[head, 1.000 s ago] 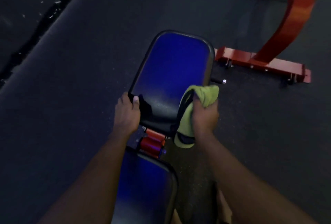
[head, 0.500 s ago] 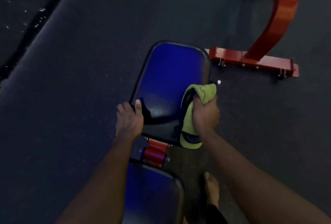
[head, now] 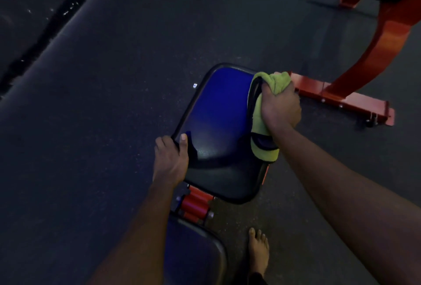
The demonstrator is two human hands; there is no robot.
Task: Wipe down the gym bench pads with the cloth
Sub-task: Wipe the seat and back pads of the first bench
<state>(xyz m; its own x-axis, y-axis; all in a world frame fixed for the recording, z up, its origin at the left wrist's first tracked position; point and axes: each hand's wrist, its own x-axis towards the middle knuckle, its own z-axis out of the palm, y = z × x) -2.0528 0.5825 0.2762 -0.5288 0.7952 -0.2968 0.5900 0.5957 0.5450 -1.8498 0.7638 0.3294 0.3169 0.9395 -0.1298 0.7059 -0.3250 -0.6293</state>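
While the left hand (head: 169, 159) is steadying the far pad (head: 218, 125), the right hand (head: 280, 107) is pressing the cloth (head: 258, 116) against its right edge.
The right grip is wrapping in a fist around the bunched green cloth at the pad's far-right corner, with a loose tail hanging down along that edge. The left grip is curling over the near-left corner, thumb lying on top. The cloth is looking soft, light and limp, so holding it bunched mid-body is probably giving the firmest hold. The far pad is looking smooth, firm and likely slippery. The near pad (head: 191, 252) is lying past a red hinge (head: 194, 205). No container is showing.
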